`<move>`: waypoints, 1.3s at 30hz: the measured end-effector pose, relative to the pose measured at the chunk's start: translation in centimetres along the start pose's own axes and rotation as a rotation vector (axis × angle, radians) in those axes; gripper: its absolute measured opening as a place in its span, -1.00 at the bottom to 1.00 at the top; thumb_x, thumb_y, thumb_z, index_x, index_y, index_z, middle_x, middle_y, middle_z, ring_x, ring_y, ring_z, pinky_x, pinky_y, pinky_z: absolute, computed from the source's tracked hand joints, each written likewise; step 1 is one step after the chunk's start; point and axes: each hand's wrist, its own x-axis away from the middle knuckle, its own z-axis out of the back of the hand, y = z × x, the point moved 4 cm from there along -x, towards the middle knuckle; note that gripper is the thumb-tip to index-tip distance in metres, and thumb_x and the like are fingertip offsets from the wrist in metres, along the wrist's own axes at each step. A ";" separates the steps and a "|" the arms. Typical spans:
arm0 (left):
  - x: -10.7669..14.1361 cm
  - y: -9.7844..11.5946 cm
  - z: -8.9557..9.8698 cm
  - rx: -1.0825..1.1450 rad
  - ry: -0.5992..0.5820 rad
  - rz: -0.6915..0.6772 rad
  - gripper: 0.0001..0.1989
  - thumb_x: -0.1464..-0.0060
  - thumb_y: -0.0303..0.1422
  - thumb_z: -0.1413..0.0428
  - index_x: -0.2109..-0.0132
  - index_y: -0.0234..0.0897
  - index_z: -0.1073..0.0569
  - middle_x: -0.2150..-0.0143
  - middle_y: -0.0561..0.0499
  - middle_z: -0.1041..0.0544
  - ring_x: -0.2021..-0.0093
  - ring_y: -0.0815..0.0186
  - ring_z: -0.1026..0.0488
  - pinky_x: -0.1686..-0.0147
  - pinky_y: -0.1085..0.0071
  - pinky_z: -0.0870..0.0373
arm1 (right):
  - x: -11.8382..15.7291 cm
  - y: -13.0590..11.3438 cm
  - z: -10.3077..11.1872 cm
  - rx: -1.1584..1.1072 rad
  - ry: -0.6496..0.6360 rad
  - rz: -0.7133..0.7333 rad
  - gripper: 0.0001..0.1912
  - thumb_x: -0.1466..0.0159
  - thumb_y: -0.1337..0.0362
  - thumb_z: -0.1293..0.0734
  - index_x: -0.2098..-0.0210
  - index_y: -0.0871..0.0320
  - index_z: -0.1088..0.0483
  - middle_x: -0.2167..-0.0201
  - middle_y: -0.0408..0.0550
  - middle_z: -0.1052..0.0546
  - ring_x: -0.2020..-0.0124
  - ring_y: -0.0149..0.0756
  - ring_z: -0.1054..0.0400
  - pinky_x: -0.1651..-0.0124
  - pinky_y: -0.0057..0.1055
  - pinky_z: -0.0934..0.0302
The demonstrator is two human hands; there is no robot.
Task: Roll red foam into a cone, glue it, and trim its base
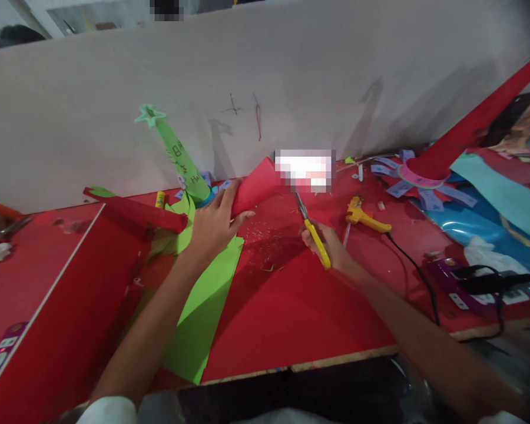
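My left hand (pixel 216 221) is wrapped round a rolled piece of red paper (pixel 257 184), with the thumb stretched out beneath it. To the right, my right hand (pixel 324 241) holds a yellow-handled tool (pixel 317 242), whose metal end points up at a blurred-out patch. A green paper cone (pixel 183 159) with a star on top stands behind my left hand. Green paper sheets (pixel 209 300) lie under my left forearm. Close to my right hand is a yellow glue gun (pixel 365 217).
On the red table (pixel 282 330), a red cone with purple strips (pixel 428 171) stands at right, near a purple power strip (pixel 453 282) with black cables. A red board (pixel 79 300) is at left, by a glue stick (pixel 160 199). A white partition (pixel 291 70) rises behind.
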 end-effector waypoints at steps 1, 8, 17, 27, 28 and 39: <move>0.0 0.0 0.0 0.001 0.011 -0.005 -0.15 -0.33 0.25 0.25 -0.50 -0.20 -0.18 -0.25 -0.28 -0.53 -0.11 0.00 -0.56 0.05 0.25 -0.48 | 0.2 -0.4 -0.1 -0.009 -0.012 0.017 -0.40 -0.29 -0.37 -0.26 0.30 0.07 -0.26 0.45 -0.18 -0.27 0.47 -0.35 -0.11 0.45 -0.37 -0.04; -0.1 0.2 0.5 -0.044 0.011 0.013 -0.20 -0.34 0.24 0.22 -0.49 -0.13 -0.22 -0.25 -0.23 -0.51 -0.05 0.03 -0.57 0.12 0.27 -0.47 | 0.9 -2.3 -0.5 0.018 -0.110 0.065 -0.41 -0.32 -0.38 -0.23 0.20 0.06 -0.32 0.34 -0.09 -0.39 0.44 -0.34 -0.16 0.37 -0.31 -0.13; -0.1 0.5 0.7 -0.143 -0.047 0.018 -0.18 -0.30 0.27 0.25 -0.52 0.01 -0.15 -0.19 -0.21 -0.50 0.03 0.06 -0.56 0.26 0.33 -0.40 | 0.5 -2.5 -0.7 -0.079 -0.084 -0.058 -0.39 -0.19 -0.37 -0.35 0.30 0.07 -0.30 0.50 -0.18 -0.31 0.53 -0.39 -0.10 0.51 -0.35 0.03; -0.1 0.5 0.6 -0.133 -0.024 0.003 -0.15 -0.29 0.29 0.27 -0.51 -0.05 -0.19 -0.17 -0.24 -0.51 0.03 0.05 -0.56 0.26 0.32 -0.40 | 0.6 -2.5 -0.4 -0.054 -0.014 -0.128 -0.39 -0.13 -0.36 -0.37 0.43 0.08 -0.26 0.57 -0.18 -0.29 0.56 -0.39 -0.14 0.53 -0.37 -0.02; 0.0 0.6 0.6 -0.135 -0.026 0.004 -0.15 -0.29 0.28 0.27 -0.51 -0.05 -0.18 -0.18 -0.24 -0.51 0.03 0.05 -0.56 0.26 0.32 -0.40 | 0.6 -2.6 -0.4 -0.044 -0.014 -0.133 -0.40 -0.13 -0.35 -0.37 0.44 0.08 -0.27 0.57 -0.18 -0.29 0.57 -0.39 -0.13 0.53 -0.37 -0.01; -0.1 0.1 0.7 -0.092 0.032 -0.027 -0.19 -0.30 0.25 0.20 -0.49 -0.06 -0.23 -0.13 -0.24 -0.53 -0.06 0.02 -0.54 0.15 0.30 -0.44 | 0.9 -2.2 -0.5 0.034 -0.088 0.042 -0.40 -0.31 -0.37 -0.23 0.28 0.08 -0.31 0.39 -0.12 -0.36 0.44 -0.36 -0.14 0.40 -0.36 -0.06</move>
